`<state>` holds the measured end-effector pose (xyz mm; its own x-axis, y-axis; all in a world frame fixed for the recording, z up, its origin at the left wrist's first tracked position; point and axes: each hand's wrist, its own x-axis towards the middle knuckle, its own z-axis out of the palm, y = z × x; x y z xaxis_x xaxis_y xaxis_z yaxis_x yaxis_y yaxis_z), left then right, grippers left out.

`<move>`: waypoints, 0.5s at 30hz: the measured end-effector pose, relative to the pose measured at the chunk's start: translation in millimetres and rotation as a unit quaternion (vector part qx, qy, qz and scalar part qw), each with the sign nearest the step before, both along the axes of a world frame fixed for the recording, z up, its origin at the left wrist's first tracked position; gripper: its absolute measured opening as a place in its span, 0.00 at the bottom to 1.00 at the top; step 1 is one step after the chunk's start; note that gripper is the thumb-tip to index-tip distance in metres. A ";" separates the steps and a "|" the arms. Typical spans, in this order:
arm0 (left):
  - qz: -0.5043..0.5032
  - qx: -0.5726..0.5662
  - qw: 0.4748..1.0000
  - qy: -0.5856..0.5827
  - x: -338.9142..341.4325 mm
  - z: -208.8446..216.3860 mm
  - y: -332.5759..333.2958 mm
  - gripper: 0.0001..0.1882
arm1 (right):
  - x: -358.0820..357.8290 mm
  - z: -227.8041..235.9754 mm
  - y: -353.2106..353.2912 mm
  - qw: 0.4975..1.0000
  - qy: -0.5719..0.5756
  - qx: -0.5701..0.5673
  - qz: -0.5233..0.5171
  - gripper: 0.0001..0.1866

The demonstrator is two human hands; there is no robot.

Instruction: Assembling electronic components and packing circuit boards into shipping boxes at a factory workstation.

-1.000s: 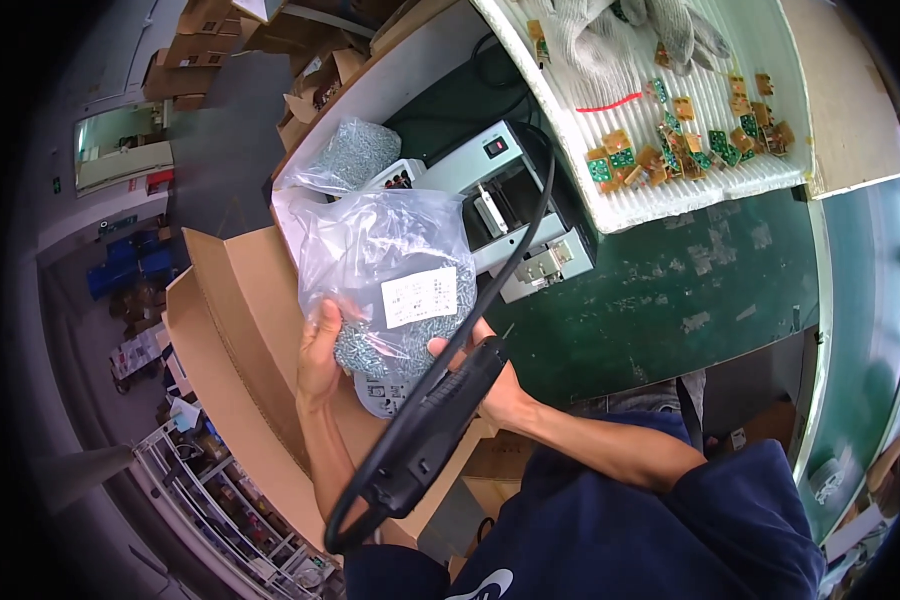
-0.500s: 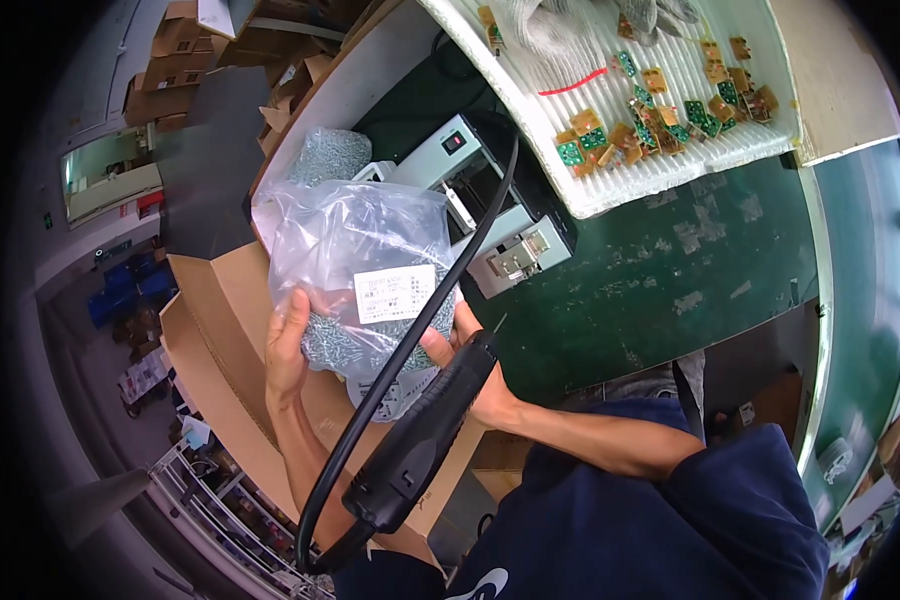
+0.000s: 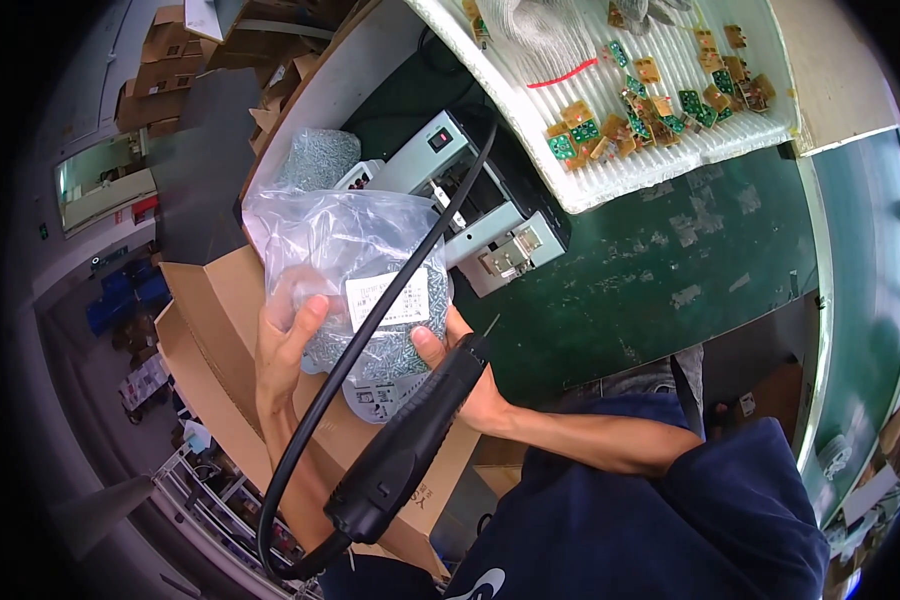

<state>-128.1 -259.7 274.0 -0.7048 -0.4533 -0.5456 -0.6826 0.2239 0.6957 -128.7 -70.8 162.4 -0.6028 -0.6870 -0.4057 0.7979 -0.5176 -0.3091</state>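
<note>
A clear plastic bag of small silvery screws [image 3: 410, 362], with a white label on its front, is held up between my two hands. My left hand [image 3: 282, 365] grips its left side, thumb in front and fingers partly seen through the film. On the right side, my right hand [image 3: 480, 395] presses its thumb on the bag; its other fingers are mostly hidden. A black electric screwdriver [image 3: 410, 440] with a thin bit hangs in front of my right hand and covers part of it. Its black cable [image 3: 360, 350] loops across the bag.
An open cardboard box [image 3: 205, 345] stands below the bag. Behind it are a grey screw-feeder machine [image 3: 430, 145] and another bag of screws [image 3: 320, 158] on the green table [image 3: 650, 290]. A white foam tray [image 3: 670, 170] holds several small circuit boards and grey gloves.
The bag has tilted and its screws have shifted to the right. My left hand's fingers have moved up behind the film. The screwdriver has swung slightly left and down.
</note>
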 end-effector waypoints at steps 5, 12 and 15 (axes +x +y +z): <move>-0.008 0.008 1.000 0.015 -1.0 7.0 -0.3 0.15 | -3.2 4.1 2.7 1.000 0.018 -0.005 0.002 0.31; 0.012 -0.008 0.999 0.036 7.6 -6.9 -4.3 0.18 | -7.3 -0.2 1.6 1.000 0.010 -0.002 -0.005 0.31; 0.011 -0.004 0.999 0.049 3.1 -3.6 -1.0 0.17 | -3.9 0.0 0.0 0.999 0.030 0.011 0.009 0.31</move>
<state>-125.1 -260.8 270.4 -0.7445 -0.4739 -0.4702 -0.6156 0.2149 0.7582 -132.6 -70.8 162.4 -0.6149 -0.6891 -0.3835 0.7861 -0.4965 -0.3683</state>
